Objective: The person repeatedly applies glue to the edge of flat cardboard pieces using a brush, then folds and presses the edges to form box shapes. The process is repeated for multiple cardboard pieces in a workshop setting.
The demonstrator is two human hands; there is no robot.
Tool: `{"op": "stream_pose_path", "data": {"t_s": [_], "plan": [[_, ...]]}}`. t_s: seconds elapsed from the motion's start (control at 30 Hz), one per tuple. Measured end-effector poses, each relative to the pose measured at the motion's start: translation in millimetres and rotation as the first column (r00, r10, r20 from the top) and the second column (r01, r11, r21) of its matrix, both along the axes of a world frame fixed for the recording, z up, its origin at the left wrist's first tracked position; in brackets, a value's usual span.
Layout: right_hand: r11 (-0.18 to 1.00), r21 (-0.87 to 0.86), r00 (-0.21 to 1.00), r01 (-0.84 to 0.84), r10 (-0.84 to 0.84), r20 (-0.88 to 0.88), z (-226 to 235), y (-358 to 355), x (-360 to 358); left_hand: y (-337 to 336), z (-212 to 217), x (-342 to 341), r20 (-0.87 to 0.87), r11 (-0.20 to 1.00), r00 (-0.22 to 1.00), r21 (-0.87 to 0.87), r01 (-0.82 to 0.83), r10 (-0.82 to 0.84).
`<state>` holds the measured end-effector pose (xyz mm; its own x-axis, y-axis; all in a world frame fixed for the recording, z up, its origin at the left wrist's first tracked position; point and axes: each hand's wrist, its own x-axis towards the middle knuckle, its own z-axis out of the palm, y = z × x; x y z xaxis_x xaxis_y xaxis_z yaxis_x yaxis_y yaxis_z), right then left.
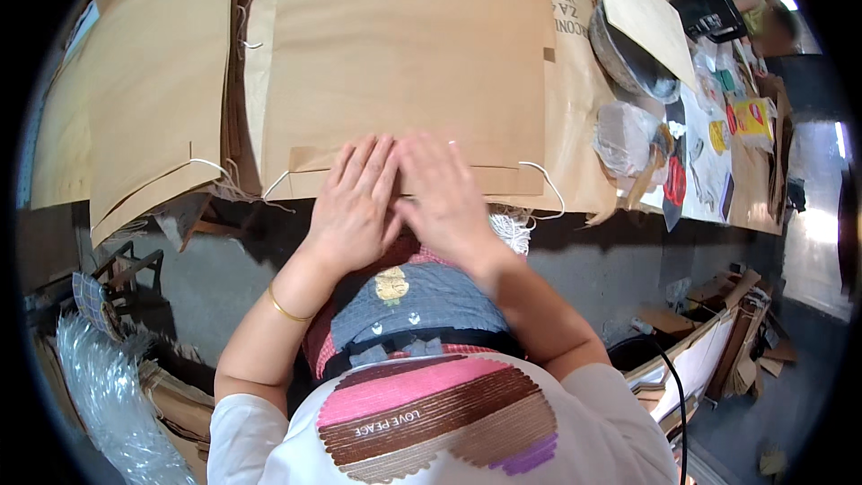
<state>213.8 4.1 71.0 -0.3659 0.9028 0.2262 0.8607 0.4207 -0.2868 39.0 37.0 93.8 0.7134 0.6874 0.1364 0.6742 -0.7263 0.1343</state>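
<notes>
A large brown kraft paper sheet or bag [404, 54] lies in front of me, with a folded strip [507, 181] along its near edge. White string [549, 181] comes out at both ends of that strip. My left hand [355, 207] lies flat on the strip, its fingers stretched out and holding nothing. Beside it my right hand [444, 202] is flat too, its fingers extended and slightly smeared by motion. Both hands rest close together at the middle of the near edge, thumbs near each other.
A stack of kraft paper pieces [162, 81] with white strings sits at the left. On the right stand a bowl [620, 58] under a board [646, 13], red-handled scissors [673, 184] and a yellow package [752, 123]. Clear plastic strands [112, 395] hang lower left.
</notes>
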Motion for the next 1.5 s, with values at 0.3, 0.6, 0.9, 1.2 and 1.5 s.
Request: {"op": "stream_pose_path", "data": {"t_s": [0.3, 0.6, 0.9, 1.2, 1.5], "plan": [[0.760, 0.042, 0.761, 0.648, -0.648, -0.022, -18.9, -18.7, 97.8, 10.5, -15.0, -65.2, -0.155, 0.897, 0.894, -0.080, -0.435, 0.420], [0.818, -0.571, -0.190, 0.072, -0.551, -0.813, 56.6, -34.7, 122.2, 6.5, -15.5, -93.6, 0.516, 0.703, 0.478, -0.529, -0.476, 0.711], [0.884, -0.192, 0.683, 0.426, -0.454, -0.572, 7.0, -20.8, 97.3, -7.3, 28.0, -104.9, 0.550, 0.926, 0.794, 0.090, -0.366, 0.260], [0.967, -0.238, 0.639, -0.092, -0.126, -0.758, 23.6, 85.6, -89.9, -15.4, 30.9, -292.1, 0.772, 0.402, 0.100, -0.212, -0.891, 0.628], [0.557, -0.529, 0.337, -0.640, -0.415, -0.845, 59.8, 109.9, -167.2, 80.9, 38.1, -465.0, 0.222, 0.045, 0.047, 0.012, -0.999, 0.974]]}}
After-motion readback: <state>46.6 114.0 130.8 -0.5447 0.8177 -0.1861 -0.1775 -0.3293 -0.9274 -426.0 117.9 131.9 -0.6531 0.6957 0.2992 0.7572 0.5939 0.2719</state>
